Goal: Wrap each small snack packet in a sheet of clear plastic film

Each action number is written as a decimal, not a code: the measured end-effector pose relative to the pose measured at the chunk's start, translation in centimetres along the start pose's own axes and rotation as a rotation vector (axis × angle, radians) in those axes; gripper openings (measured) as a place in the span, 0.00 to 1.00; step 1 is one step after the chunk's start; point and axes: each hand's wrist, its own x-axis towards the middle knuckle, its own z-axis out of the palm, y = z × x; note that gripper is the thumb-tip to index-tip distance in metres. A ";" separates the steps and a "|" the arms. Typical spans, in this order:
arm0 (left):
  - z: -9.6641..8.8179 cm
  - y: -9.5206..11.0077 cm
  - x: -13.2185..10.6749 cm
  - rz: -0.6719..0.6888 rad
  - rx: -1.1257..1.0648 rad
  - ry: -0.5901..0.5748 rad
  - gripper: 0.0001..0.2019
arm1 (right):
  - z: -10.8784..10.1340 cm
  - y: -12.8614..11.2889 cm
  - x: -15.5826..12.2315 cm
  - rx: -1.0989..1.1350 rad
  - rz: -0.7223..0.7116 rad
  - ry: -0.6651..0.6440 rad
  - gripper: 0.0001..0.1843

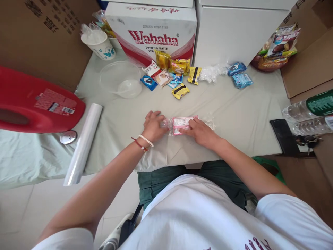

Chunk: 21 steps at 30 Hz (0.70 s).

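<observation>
In front of me on the cloth lies a pink-and-white packet (179,122) inside clear plastic film (170,127) that sticks out past both its ends. My right hand (204,133) grips the packet from the right, with thumb and fingers on its printed top. At the left end, the curled fingers of my left hand (154,126) hold the bunched film; a beaded bracelet and a red cord circle that wrist. Part of the film at the right is hidden under my right hand.
Several small wrapped snacks (179,91) lie beyond my hands, beside a clear plastic lid (117,74) and crumpled film (213,73). A film roll (83,144) and red jug (39,100) are left. A phone (283,136) and bottles (301,113) are right; boxes (156,31) stand behind.
</observation>
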 end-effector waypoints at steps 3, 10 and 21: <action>-1.1 1.5 -1.9 -0.094 -0.049 -0.035 0.07 | 0.2 -0.1 -0.1 0.023 -0.003 0.015 0.27; 2.9 7.9 -4.3 -0.116 -0.055 0.197 0.17 | 0.6 -0.5 -0.3 0.058 0.033 0.058 0.22; 6.8 9.1 -8.3 0.220 0.491 0.049 0.32 | 1.7 -2.2 -5.5 0.579 0.347 0.613 0.17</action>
